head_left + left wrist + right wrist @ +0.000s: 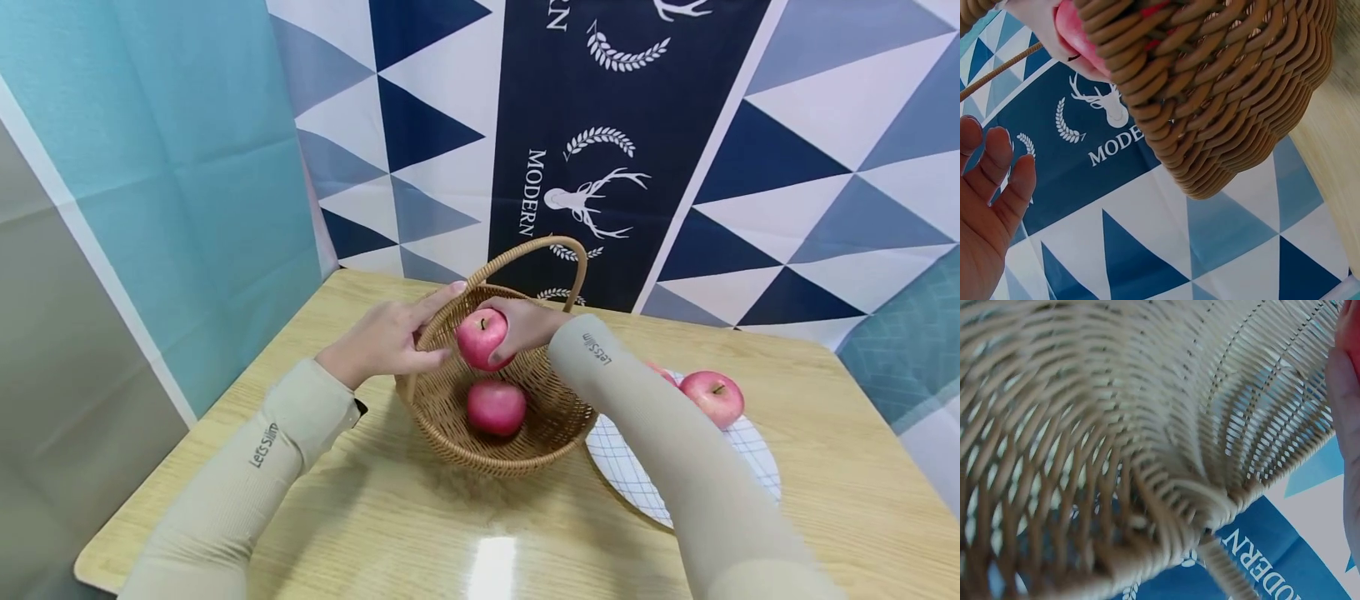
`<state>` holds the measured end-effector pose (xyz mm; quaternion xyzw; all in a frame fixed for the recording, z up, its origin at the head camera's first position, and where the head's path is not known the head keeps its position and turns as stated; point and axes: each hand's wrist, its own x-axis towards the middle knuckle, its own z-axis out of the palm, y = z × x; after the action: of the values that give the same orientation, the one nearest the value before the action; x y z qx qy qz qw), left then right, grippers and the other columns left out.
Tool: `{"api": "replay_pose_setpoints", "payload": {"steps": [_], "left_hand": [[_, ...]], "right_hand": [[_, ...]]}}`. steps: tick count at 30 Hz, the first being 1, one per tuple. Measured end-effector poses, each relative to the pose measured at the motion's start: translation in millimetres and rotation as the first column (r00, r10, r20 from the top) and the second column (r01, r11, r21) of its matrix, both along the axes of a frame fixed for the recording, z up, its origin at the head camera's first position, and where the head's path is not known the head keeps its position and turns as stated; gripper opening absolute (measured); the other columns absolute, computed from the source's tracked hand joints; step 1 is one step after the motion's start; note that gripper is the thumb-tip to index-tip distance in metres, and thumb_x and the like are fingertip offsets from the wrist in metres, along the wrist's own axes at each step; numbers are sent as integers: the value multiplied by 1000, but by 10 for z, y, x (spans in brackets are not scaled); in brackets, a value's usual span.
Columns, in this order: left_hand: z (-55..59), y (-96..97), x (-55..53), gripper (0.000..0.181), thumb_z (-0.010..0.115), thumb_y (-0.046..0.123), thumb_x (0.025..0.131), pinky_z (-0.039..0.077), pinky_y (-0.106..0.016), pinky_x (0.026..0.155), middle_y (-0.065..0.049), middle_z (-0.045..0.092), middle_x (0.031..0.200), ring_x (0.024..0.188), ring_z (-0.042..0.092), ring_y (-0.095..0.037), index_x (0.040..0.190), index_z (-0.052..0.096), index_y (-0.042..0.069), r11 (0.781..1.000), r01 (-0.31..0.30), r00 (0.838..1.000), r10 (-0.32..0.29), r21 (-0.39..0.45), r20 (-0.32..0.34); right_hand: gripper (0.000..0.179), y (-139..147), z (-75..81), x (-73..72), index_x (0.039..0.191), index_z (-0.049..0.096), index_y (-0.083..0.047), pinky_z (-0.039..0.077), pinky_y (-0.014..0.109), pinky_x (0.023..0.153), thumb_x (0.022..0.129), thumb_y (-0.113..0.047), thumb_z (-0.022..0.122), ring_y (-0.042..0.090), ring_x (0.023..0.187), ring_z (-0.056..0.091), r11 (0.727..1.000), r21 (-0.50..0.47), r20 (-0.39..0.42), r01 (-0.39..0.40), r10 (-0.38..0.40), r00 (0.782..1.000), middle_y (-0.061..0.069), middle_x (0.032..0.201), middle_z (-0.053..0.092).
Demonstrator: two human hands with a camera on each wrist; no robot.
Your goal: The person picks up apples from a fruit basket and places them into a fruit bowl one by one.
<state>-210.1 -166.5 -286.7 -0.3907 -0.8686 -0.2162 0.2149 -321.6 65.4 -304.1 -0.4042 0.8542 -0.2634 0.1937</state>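
Observation:
A brown wicker basket (498, 462) with an arched handle (525, 247) stands on the table. My right hand (528, 323) reaches over its right side and grips a red apple (478, 333) inside the basket's opening. In the right wrist view, a finger (1342, 394) lies along that apple (1355, 331) beside the woven wall. A second red apple (497, 408) lies in the basket, nearer to me. At the left side, my left hand (386, 337) spreads its thumb and forefinger about the handle's base. Its other fingers (997, 150) look loosely bent, holding nothing.
To the right, a round plate (637, 475) with a checked pattern bears a red apple (712, 398) and another one (660, 372) mostly hidden by my right sleeve. A patterned cloth (442, 167) hangs behind the wooden table (390, 533), and a teal curtain (195, 167) borders its left.

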Motion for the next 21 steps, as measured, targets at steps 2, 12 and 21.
{"api": "replay_pose_setpoints", "payload": {"steps": [2, 12, 21], "left_hand": [[7, 14, -2, 71, 63, 25, 78, 31, -26, 43, 10, 27, 53, 45, 25, -3, 141, 40, 4, 1000, 3, 1000, -3, -2, 9], [40, 36, 33, 74, 65, 26, 77, 35, -25, 42, 8, 33, 54, 45, 32, -4, 143, 38, 7, 1000, -14, 998, 14, -9, 59], [78, 21, 54, 73, 65, 26, 77, 36, -25, 43, 10, 31, 53, 45, 31, -4, 143, 39, 7, 999, -36, 998, 37, -35, 48]], "right_hand": [[74, 62, 40, 22, 129, 48, -3, 48, 31, 87, 65, -23, 80, 18, 98, 58, 1000, -4, -37, 0, 0, 999, 7, 111, 59], [73, 289, 258, 129, 125, 52, -5, 51, 30, 82, 63, -29, 83, 16, 92, 59, 999, 27, -240, -17, 23, 971, 4, 106, 63], [74, 568, 469, 169, 127, 50, -2, 50, 31, 80, 65, -32, 79, 16, 87, 59, 998, 53, -229, 41, -28, 973, 4, 101, 64]]}}
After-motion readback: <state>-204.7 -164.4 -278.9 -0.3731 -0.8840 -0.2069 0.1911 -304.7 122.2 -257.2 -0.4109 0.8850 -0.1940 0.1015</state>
